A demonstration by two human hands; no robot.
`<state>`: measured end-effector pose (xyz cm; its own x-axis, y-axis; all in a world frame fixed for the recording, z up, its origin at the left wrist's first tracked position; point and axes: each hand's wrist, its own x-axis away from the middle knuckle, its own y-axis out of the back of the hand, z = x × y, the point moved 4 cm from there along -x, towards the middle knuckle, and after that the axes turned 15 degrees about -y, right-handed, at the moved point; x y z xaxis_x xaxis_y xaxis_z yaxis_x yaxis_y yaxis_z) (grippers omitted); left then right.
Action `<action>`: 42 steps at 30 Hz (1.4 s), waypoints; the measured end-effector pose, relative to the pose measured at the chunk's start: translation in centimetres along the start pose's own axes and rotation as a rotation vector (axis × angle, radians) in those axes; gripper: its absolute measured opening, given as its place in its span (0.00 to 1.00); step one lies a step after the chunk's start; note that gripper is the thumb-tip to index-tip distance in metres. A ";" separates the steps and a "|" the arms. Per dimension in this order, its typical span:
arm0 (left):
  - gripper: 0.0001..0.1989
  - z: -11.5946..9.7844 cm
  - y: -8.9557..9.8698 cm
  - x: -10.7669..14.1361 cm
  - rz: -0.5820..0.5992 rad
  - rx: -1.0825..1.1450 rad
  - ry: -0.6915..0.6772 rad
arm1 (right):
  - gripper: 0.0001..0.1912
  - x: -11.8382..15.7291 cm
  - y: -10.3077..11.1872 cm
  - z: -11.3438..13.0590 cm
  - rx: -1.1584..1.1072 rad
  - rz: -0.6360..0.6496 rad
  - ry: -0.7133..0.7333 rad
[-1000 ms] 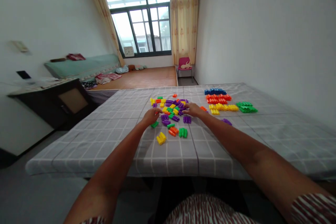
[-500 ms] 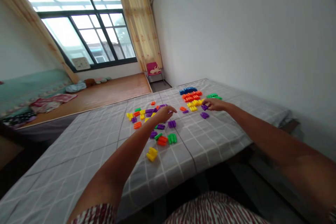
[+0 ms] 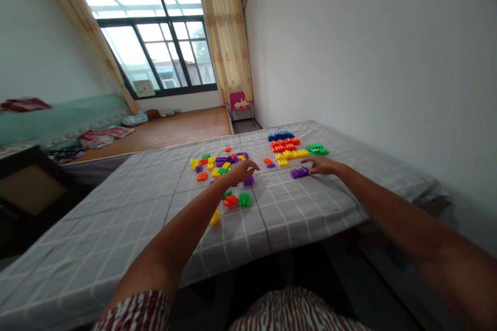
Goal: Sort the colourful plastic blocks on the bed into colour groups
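My right hand (image 3: 320,165) touches the right end of a short row of purple pieces (image 3: 299,172), fingers bent around that end. Behind it lie yellow pieces (image 3: 291,155), orange pieces (image 3: 285,145), blue pieces (image 3: 281,136) and green pieces (image 3: 317,149), each colour grouped. My left hand (image 3: 245,169) hovers at the right side of a mixed scatter of pieces, fingers apart, holding nothing I can see. A purple piece (image 3: 248,181) shows just under it. Nearer me lie a green piece (image 3: 244,199), an orange piece (image 3: 230,201) and a yellow piece (image 3: 215,217).
The pieces lie on a table with a grey checked cloth (image 3: 128,217). A white wall (image 3: 368,62) borders its right side. Beyond stand a pink chair (image 3: 238,98) and a wide wooden platform (image 3: 186,126). A dark cabinet (image 3: 27,191) is at the left.
My right hand has brought a purple piece down to the other purple piece, and they now form one row. My left hand stays over the scatter. The camera view has turned left.
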<state>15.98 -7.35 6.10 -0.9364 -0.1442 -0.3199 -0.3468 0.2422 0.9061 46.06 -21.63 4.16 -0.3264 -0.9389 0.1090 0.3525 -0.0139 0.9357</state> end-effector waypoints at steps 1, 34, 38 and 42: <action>0.17 0.6 0.7 1.0 -0.022 -0.032 0.061 | 0.28 -0.5 0.5 0.7 0.036 -0.028 0.035; 0.18 3.5 0.3 14.5 -0.060 -0.234 0.514 | 0.27 -12.4 -9.5 24.7 -0.007 -0.132 0.318; 0.19 3.1 -0.2 15.2 -0.125 -0.250 0.558 | 0.24 -11.6 -9.2 24.5 0.033 -0.034 0.311; 0.19 2.1 -0.5 15.3 -0.172 -0.309 0.655 | 0.18 -11.1 -8.1 23.3 0.082 0.106 0.330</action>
<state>1.72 -7.63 0.12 -0.6131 -0.7217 -0.3214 -0.3644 -0.1026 0.9256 26.43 -3.07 3.17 0.0144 -0.9943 0.1054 0.2936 0.1049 0.9501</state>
